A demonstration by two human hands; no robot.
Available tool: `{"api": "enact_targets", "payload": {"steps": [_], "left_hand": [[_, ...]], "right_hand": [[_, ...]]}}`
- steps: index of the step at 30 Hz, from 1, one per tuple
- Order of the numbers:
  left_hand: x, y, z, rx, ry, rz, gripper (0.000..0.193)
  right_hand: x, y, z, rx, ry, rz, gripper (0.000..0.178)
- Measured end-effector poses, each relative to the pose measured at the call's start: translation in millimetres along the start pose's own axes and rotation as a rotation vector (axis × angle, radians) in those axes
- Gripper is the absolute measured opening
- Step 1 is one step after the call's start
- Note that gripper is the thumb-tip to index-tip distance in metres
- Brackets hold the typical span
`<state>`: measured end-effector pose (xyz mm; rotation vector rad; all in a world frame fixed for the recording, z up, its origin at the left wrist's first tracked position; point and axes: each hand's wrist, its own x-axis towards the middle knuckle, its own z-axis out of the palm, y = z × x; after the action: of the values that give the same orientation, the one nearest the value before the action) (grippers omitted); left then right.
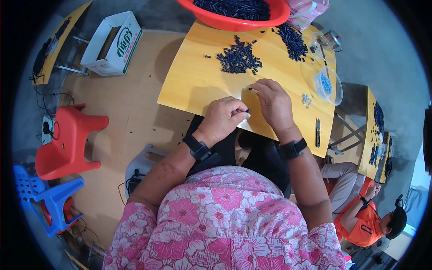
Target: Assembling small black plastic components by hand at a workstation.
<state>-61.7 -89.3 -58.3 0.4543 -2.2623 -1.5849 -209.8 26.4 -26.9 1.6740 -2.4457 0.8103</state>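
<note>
Overhead view of a person seated at a yellow table point(189, 85). The left hand point(223, 118) was closed, pinching a small dark part point(248, 110) at its fingertips, apparently to steady it for handling. The right hand point(273, 102) was curled, fingertips gripping another small dark piece point(251, 89). A loose pile of dark parts point(238, 58) lay just beyond both hands, within easy reach; a red basin point(270, 19) stood at the table's far edge.

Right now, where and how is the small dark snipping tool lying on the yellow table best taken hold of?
Probably by the wider lower half of the small dark snipping tool, pinched across its sides from above: it lies flat and lengthwise near the edge of the yellow table, nothing touching it, right of the right hand.
</note>
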Motion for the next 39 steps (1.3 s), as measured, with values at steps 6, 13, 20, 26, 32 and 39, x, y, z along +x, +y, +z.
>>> {"api": "enact_targets", "payload": {"steps": [6,13,20,26,32,39], "left_hand": [[0.9,-3.1,-2.9,-0.040,-0.008,0.018,0.009],[2.8,-3.6,-2.7,-0.036,-0.032,-0.006,0.010],[-3.7,-4.8,-1.5,-0.107,-0.069,-0.035,0.008],[-24.3,14.1,5.1,-0.144,-0.100,-0.024,0.009],[-33.3,34.7,15.7,-0.044,-0.151,0.081,0.009],[-40.9,50.4,24.2,-0.030,-0.199,0.105,0.009]], "right_hand": [[17.8,8.8,10.8,-0.155,-0.145,-0.118,0.014],[19.4,9.0,16.9,-0.185,-0.159,-0.188,0.020],[-4.2,-6.0,-9.6,0.265,0.031,0.057,0.027],[-59.4,-26.1,-30.1,0.891,0.022,0.495,0.017],[-92.2,-43.2,-36.0,1.025,0.061,0.533,0.019],[-112.2,-38.5,-38.3,1.132,0.127,0.571,0.019]]}}
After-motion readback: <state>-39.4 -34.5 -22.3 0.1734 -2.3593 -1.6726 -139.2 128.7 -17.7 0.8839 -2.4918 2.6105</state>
